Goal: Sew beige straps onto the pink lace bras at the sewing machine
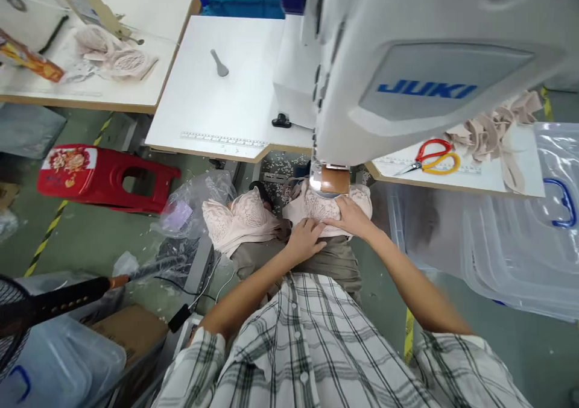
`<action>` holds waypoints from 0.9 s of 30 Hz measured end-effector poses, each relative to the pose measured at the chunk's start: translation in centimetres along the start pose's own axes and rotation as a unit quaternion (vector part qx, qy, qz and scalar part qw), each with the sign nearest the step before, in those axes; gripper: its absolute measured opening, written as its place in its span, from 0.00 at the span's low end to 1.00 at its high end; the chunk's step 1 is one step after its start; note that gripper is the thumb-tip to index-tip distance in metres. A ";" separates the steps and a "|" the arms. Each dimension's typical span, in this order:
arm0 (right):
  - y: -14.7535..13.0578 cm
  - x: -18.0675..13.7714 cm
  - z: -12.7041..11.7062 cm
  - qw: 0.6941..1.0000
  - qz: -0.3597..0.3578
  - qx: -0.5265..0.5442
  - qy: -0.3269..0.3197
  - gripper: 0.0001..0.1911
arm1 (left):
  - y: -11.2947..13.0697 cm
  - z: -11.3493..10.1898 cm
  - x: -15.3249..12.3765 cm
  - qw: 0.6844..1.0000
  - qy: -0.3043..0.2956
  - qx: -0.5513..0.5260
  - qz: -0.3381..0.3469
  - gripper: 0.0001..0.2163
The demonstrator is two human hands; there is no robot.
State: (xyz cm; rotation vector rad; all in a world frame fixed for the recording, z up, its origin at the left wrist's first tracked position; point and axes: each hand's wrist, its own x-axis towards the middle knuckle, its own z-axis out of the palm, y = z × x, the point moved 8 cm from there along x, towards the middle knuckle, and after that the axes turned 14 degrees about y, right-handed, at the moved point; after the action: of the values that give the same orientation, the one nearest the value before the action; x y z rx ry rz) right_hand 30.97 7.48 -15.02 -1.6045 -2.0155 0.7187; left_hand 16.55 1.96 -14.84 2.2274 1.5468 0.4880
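Observation:
A pale pink lace bra (316,210) lies under the head of the sewing machine (357,125), partly hidden by it. My left hand (306,239) is at the bra's lower edge, fingers bent over the cloth and thumb apart. Close to the needle area, my right hand (351,216) grips the lace on the right side, with the thumb stretched toward the left hand. Another lace cup section (246,218) hangs over my left thigh; whether it joins the piece under the machine I cannot tell. The needle itself is hidden.
Red-and-yellow-handled scissors (436,158) and beige fabric strips (493,131) lie on the right tabletop. A ruler strip (224,138) marks the left table's edge. A red stool (108,178) stands left; clear plastic bins (520,233) stand right.

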 end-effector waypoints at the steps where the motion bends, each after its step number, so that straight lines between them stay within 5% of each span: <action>1: 0.6 0.1 0.7 1.000 0.019 0.004 -0.008 0.38 | -1.8 -1.4 -0.4 1.000 0.019 0.002 -0.025 0.14; 3: 1.7 -0.1 1.1 0.999 0.050 0.005 0.010 0.36 | -7.0 -5.2 -1.7 0.991 0.075 0.028 -0.107 0.11; 7: 0.8 -0.6 -0.3 0.991 0.059 -0.003 0.122 0.33 | -18.6 -13.3 -7.1 0.926 0.170 0.119 -0.315 0.16; 10: -3.6 -0.7 -0.2 0.988 0.011 0.038 0.151 0.25 | -22.0 -15.8 -9.8 0.905 0.158 0.133 -0.372 0.12; 13: -9.8 -0.5 2.6 0.990 -0.072 0.116 0.044 0.20 | -19.5 -15.7 -10.0 0.919 0.138 0.106 -0.353 0.13; 16: -14.6 -0.5 5.4 0.979 -0.132 0.132 -0.084 0.27 | -12.8 -14.0 -9.1 0.953 0.100 0.034 -0.284 0.21; 19: -16.9 -2.1 6.4 0.952 -0.170 0.116 -0.226 0.20 | -6.1 -11.9 -7.6 0.976 0.047 -0.067 -0.201 0.18; 21: -17.0 -3.5 4.5 0.939 -0.165 0.107 -0.282 0.23 | -3.8 -11.2 -5.9 0.964 0.063 -0.170 -0.194 0.16; 24: -16.0 -4.6 -2.1 0.954 -0.108 0.105 -0.260 0.27 | -2.9 -9.4 -2.7 0.878 0.086 -0.388 -0.269 0.14; 27: -14.8 -5.7 -9.4 0.966 -0.038 0.128 -0.222 0.22 | 1.1 -5.8 0.7 0.804 -0.016 -0.529 -0.271 0.22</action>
State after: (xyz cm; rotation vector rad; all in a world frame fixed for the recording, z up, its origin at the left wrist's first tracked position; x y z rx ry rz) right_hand 27.37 0.29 1.59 -1.2909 -2.1559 1.3453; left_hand 14.86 2.97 -9.25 0.8925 1.2896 0.8386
